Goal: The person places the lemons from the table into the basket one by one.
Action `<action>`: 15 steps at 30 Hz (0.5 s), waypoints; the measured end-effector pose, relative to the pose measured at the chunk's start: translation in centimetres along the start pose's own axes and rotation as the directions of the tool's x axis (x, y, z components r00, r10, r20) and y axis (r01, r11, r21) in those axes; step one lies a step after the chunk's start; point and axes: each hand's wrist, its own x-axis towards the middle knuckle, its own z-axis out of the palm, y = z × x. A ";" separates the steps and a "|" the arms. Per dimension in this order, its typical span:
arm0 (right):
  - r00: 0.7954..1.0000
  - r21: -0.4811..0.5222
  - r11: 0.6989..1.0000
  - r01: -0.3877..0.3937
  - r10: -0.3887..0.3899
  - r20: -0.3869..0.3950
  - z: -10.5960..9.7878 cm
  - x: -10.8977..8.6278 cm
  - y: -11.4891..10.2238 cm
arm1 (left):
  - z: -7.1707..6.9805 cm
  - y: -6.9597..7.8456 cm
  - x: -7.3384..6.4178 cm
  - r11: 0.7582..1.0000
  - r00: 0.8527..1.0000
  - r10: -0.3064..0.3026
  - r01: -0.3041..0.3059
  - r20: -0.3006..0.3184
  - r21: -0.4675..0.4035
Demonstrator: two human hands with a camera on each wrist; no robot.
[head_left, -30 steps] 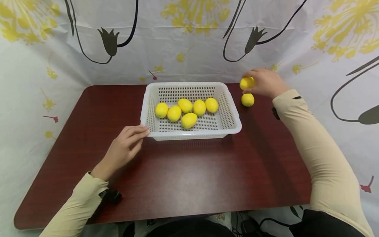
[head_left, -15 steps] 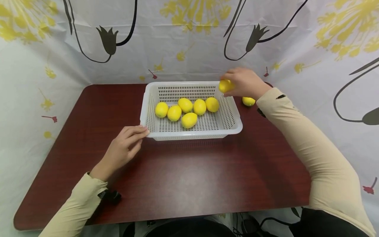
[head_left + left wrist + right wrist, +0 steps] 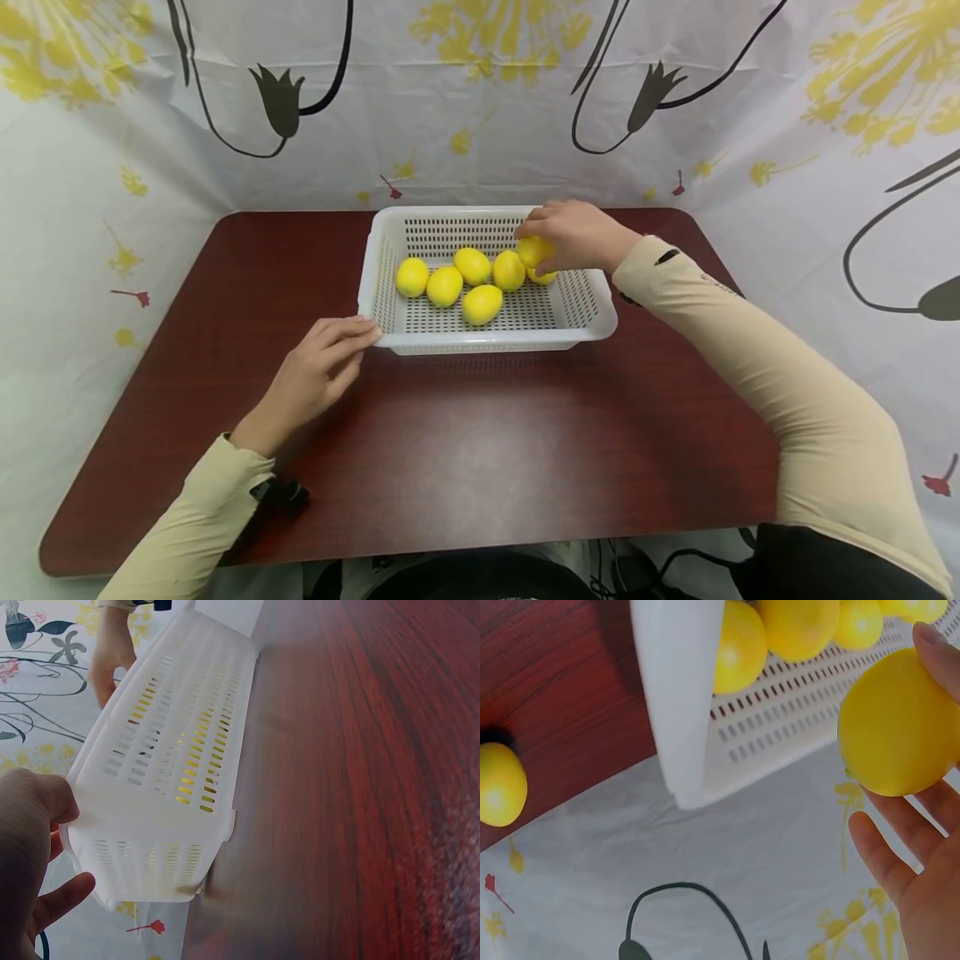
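Note:
My right hand (image 3: 581, 237) pinches a yellow lemon (image 3: 532, 252) between thumb and fingers, over the right part of a white plastic basket (image 3: 480, 340). Several other lemons (image 3: 482, 305) lie inside on the slotted bottom, and the held one partly covers the rightmost of them in the head view. At the basket's near left corner, my left hand (image 3: 315, 362) grips the rim; the left wrist view shows its thumb (image 3: 56, 799) against the corner. Another lemon (image 3: 499, 784) rests on the table outside the basket in the right wrist view, hidden by the right arm in the head view.
The basket stands on a dark red-brown wooden table (image 3: 480, 450), near its far edge. Behind and at the sides hangs a white cloth (image 3: 480, 100) with yellow flower and grey tulip prints. Dark cables (image 3: 693, 558) run below the table's front edge.
The right hand has carried its lemon leftward from the table right of the basket, past the rim, and lowered it over the basket. The left hand has stayed at the corner.

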 end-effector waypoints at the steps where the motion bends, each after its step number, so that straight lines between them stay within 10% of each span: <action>1: 1.000 0.001 1.000 0.007 -0.007 0.007 0.2 0.1 -0.2 | 0.0 0.0 0.0 1.000 1.000 0.005 -0.005 -0.004 0.002; 15: 0.993 -0.014 0.998 0.062 -0.060 0.100 2.4 1.2 -1.6 | 0.0 0.0 0.1 1.000 1.000 0.019 -0.019 -0.018 0.006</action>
